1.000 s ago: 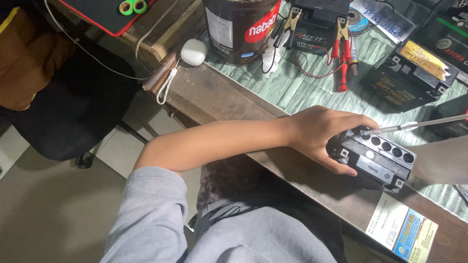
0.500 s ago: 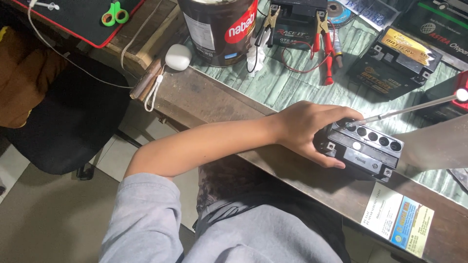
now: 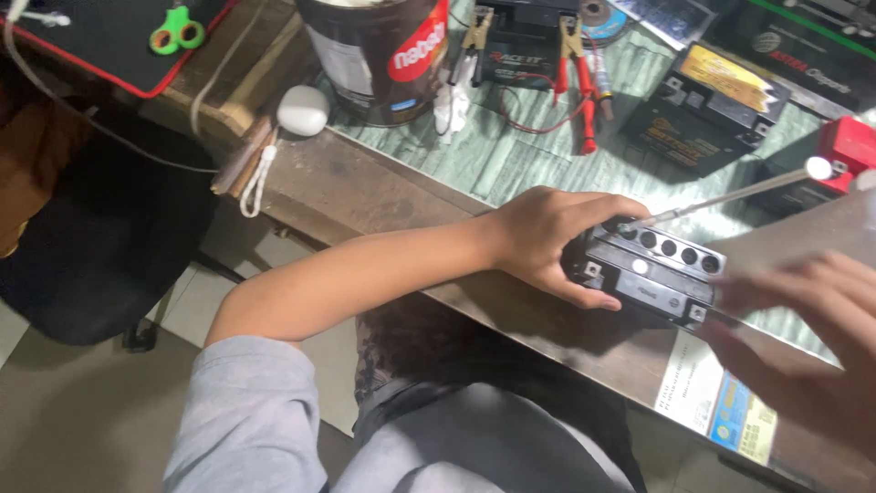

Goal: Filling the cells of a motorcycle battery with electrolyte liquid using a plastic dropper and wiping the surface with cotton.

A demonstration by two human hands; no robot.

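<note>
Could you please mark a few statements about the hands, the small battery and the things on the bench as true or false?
1. The left hand grips the small black battery at the bench's front edge. True.
2. A thin metal rod has its tip at one of the battery's round top openings. True.
3. The right hand is wrapped around the dark round tin. False: it is blurred at the lower right, open, beside the battery.
4. The green-handled scissors lie on top of the battery. False: they lie on the dark mat at the far left.
5. Red clamp leads lie on the green mat. True.
</note>
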